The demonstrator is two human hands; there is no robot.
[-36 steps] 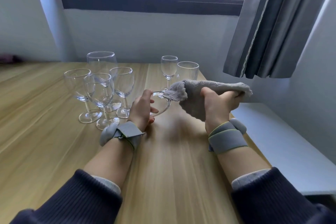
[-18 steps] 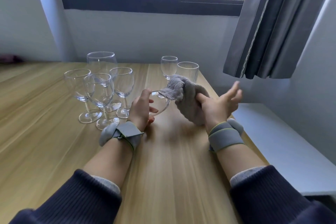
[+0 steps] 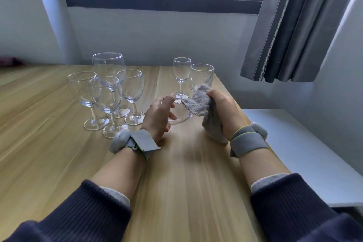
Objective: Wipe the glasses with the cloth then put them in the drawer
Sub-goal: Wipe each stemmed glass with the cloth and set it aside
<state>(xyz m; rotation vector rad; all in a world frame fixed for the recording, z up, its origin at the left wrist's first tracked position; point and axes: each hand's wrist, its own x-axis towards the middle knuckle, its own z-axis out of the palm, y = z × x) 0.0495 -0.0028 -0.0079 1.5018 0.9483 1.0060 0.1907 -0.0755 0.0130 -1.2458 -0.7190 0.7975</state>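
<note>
Left hand (image 3: 160,113) grips a clear glass (image 3: 179,113) lying on its side just above the table (image 3: 186,182), fingers curled over the bowl, rim facing right. Right hand (image 3: 220,107) holds the grey cloth (image 3: 198,103) bunched in a closed fist, cloth edge touching the glass rim. Judged step: wiping the rim or inside, task early.

Behind the hands stand a small wine glass (image 3: 181,76) and a ribbed tumbler (image 3: 202,76), just beside each other. To the left, a cluster of four stemmed glasses (image 3: 110,94), packed close, some touching or nearly so.

Risks: the glass is smooth and held one-handed, so a hard push from the cloth could twist it out of the grip. The right fist sits very near the tumbler and small glass, and a wide stroke could knock them over. The table's right edge is close.

Hidden: the held glass's stem and foot sit behind the left hand, so its type is unclear. How deep the cloth goes inside cannot be told. No drawer in view. White ledge (image 3: 294,143) on the right is cut off.
</note>
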